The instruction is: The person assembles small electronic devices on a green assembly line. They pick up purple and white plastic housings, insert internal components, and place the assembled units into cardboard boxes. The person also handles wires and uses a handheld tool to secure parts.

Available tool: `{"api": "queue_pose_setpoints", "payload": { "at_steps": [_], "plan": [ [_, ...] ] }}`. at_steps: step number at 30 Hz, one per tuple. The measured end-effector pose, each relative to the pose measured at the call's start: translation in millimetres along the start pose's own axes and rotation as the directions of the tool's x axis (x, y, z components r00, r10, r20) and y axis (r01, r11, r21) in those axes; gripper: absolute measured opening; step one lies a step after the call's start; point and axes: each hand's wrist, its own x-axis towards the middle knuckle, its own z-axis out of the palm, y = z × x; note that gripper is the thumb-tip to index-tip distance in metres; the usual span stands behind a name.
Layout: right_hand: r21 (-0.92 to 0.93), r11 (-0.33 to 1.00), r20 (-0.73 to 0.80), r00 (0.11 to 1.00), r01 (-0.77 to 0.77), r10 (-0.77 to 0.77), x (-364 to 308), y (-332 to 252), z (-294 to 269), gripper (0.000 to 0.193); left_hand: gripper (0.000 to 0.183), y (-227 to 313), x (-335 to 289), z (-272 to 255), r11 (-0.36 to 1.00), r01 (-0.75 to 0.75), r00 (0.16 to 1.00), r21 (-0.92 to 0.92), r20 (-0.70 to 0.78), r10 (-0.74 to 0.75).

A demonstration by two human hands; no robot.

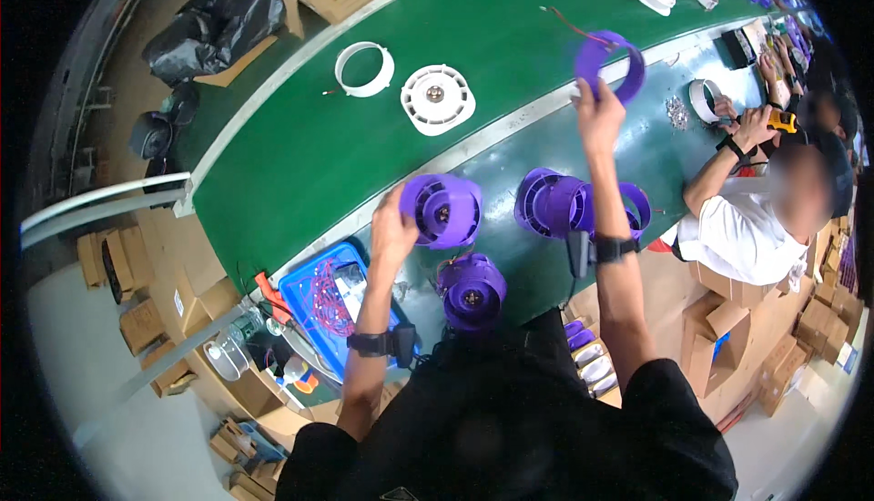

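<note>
My left hand (393, 230) grips the left side of a round purple fan housing (466, 209), with a motor visible at its centre. Further off to the right, my right hand (598, 120) holds up a purple plastic ring (590, 62) by its near edge, fingers closed on it. A thin reddish wire (572, 24) trails from that ring towards the upper left. Close to my body stands a second purple housing (472, 305) with a motor inside. Between my arms lies another purple housing (551, 202), and a loose purple ring (641, 202) shows partly behind my right forearm.
On the green conveyor belt (282, 173) sit a white ring (386, 73) and a white fan base (419, 100). A blue tray (300, 296) holds red wires at the left. Small screws (676, 112) lie in a pile. At right, a co-worker (746, 228) holds a yellow tool (782, 121).
</note>
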Motion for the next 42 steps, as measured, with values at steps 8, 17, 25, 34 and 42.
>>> {"api": "queue_pose_setpoints", "payload": {
  "at_steps": [8, 17, 25, 34, 42],
  "plan": [
    [-0.191, 0.878, 0.666, 0.715, 0.439, -0.213, -137.3, -70.1, -128.7, 0.017, 0.048, 3.2, -13.8, 17.9, 0.989, -0.106, 0.992, 0.106, -0.064, 0.113],
    [-0.513, 0.812, 0.776, 0.555, 0.278, 0.300, -272.4, -34.1, -188.1, 0.021, 0.071, -45.2, -22.7, 40.1, 0.858, 0.463, 0.862, -0.222, 0.339, -0.377],
    [-0.525, 0.805, 0.754, 0.589, 0.276, 0.290, -318.7, -37.6, -219.5, 0.019, 0.087, -33.2, -12.7, 79.1, 0.918, 0.075, 0.996, -0.390, -0.017, -0.088],
    [-0.286, 0.848, 0.734, 0.671, 0.446, -0.105, -373.0, -108.9, -208.6, 0.017, 0.061, 118.6, -164.8, 5.2, 0.834, 0.260, 0.558, -0.487, 0.781, 0.281],
    [0.327, 0.877, 0.323, 0.830, 0.353, -0.454, -446.9, -57.7, -258.1, 0.037, 0.064, 98.3, -177.8, 17.7, 0.899, 0.206, 0.679, -0.386, 0.718, 0.153]
  ]
}}
